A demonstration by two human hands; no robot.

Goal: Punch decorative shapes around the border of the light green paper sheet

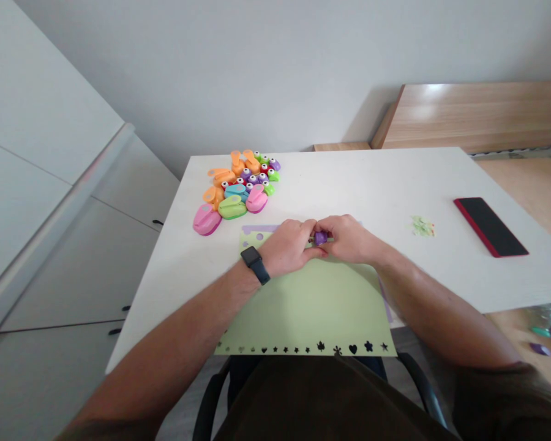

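A small purple craft punch [320, 238] sits at the far edge of a light green sheet of paper [312, 306]. My right hand [351, 240] is closed round the punch from the right, thumb and fingers on its sides. From the left, my left hand [287, 246], with a dark watch at the wrist, has its fingers and thumb closed against the same punch; its exact grip is partly hidden. Cut-out shapes, such as hearts, stars and a leaf, line the sheet's near edge, which hangs over the table front. More holes show at its far left corner.
Several colourful craft punches [234, 187] stand grouped at the back left of the white table [367, 184]. A pile of green paper bits [423, 226] lies right of my hands, and a black-and-red flat case [491, 226] further right. A lilac sheet [259, 228] shows under the green one.
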